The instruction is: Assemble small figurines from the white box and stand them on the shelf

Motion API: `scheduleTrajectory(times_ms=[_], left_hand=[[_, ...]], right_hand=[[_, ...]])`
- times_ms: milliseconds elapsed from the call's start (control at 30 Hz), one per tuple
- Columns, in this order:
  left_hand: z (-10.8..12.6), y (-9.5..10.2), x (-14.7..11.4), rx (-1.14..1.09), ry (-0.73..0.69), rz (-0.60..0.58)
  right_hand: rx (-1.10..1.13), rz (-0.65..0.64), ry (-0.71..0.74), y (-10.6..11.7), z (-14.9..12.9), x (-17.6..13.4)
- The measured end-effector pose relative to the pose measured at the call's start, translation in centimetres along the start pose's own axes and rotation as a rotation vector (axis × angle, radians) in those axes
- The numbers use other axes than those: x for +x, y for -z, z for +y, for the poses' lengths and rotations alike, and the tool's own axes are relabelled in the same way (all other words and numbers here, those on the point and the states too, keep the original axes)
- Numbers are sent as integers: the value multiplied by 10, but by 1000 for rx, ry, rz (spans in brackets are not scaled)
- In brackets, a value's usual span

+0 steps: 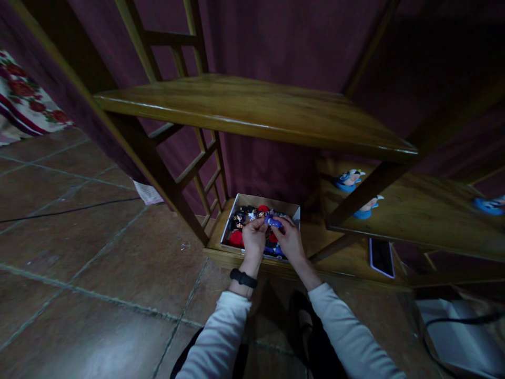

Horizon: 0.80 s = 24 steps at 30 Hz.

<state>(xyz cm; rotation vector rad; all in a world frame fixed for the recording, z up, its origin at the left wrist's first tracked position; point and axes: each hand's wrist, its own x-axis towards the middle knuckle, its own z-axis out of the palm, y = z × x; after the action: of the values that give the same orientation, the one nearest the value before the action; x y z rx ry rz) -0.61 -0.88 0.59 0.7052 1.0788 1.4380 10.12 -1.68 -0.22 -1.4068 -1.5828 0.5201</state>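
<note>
Between the fingers of both hands is a small blue-purple figurine [273, 221], held just above an open box. My left hand [254, 237], with a black band on its wrist, pinches it from the left. From the right, my right hand [290, 239] grips the same figurine. The white-walled cardboard box [228, 230] beneath holds several small figurines in black, white, red and blue; my hands hide part of its contents. A red round piece [236, 239] shows at the box's front left.
The box stands on the low wooden shelf [311, 239], under a higher wooden board [244, 108]. To the right are a phone [381, 257] and blue-and-white figurines, including one [349, 180] at the back. A slanted post [366, 192] crosses there. A dark cable [71, 210] runs over the floor.
</note>
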Motion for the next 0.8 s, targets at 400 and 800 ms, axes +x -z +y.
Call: scheduleTrajectory(times_ms=[400, 800], left_hand=[[-16, 8, 7, 89, 39, -17], [5, 17, 8, -171, 508, 88]], right_hand=[[-51, -76, 3, 0, 4, 1], [316, -111, -280, -4, 33, 3]])
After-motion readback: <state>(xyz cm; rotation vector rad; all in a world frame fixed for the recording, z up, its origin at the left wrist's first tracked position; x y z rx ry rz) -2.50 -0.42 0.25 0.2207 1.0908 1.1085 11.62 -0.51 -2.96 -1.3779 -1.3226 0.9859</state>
